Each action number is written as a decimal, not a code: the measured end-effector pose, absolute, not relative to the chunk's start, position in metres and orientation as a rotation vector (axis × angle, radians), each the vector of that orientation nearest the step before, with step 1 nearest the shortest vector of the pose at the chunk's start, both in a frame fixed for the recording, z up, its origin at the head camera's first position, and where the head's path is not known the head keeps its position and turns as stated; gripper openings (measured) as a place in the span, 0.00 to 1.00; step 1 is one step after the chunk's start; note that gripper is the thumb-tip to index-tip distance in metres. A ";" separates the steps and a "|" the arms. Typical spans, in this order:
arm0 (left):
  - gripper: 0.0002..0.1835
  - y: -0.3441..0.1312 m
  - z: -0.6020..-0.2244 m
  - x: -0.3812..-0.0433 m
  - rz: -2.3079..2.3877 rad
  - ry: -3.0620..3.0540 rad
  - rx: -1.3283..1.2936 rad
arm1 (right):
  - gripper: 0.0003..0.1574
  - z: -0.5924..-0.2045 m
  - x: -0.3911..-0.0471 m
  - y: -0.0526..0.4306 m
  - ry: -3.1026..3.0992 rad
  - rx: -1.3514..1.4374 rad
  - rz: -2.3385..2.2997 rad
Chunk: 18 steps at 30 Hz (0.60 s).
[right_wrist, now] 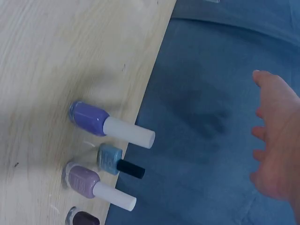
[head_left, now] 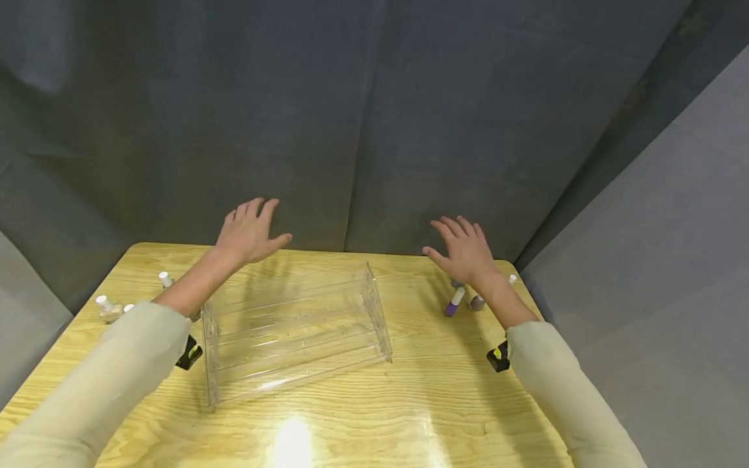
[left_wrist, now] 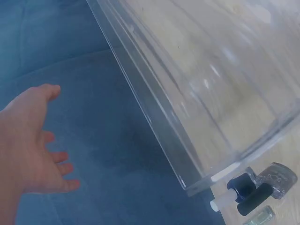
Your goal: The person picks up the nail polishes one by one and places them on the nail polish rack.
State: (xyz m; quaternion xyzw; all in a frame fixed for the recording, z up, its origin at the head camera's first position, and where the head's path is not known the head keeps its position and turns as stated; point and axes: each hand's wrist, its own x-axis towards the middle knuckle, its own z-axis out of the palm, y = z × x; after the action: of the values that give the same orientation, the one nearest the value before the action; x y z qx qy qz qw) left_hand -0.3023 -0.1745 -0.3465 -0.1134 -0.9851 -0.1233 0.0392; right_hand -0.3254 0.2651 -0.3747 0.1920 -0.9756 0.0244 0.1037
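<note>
Both hands hover over the far side of the table and hold nothing. My left hand [head_left: 248, 233] has its fingers spread, above and behind a clear plastic tiered rack [head_left: 298, 331]. In the left wrist view, that hand [left_wrist: 33, 145] is apart from the rack [left_wrist: 197, 89]. My right hand [head_left: 465, 252], fingers spread, is above a group of nail polish bottles. In the right wrist view a purple nail polish [right_wrist: 91, 118], a blue one [right_wrist: 109, 158], a lilac one [right_wrist: 83, 180] and a dark one [right_wrist: 85, 218] stand near the table's edge, untouched.
More nail polish bottles with white caps [head_left: 166, 279] stand at the table's left, partly hidden by the left arm. A dark blue bottle [left_wrist: 243, 186] and a glittery grey one [left_wrist: 279, 180] are beside the rack. Dark cloth [head_left: 363, 130] hangs behind the wooden table [head_left: 363, 416].
</note>
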 end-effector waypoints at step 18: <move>0.40 -0.190 -0.335 -0.240 -0.470 -3.013 -0.429 | 0.38 -0.385 -0.280 0.235 -2.930 0.733 0.312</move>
State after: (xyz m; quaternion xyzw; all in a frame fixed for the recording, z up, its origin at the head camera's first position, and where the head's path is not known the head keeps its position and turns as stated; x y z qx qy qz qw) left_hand -0.2400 -0.1901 -0.3354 -0.1393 -0.9779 -0.1525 0.0311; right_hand -0.2800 0.2354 -0.3852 0.2412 -0.9636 0.1026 0.0525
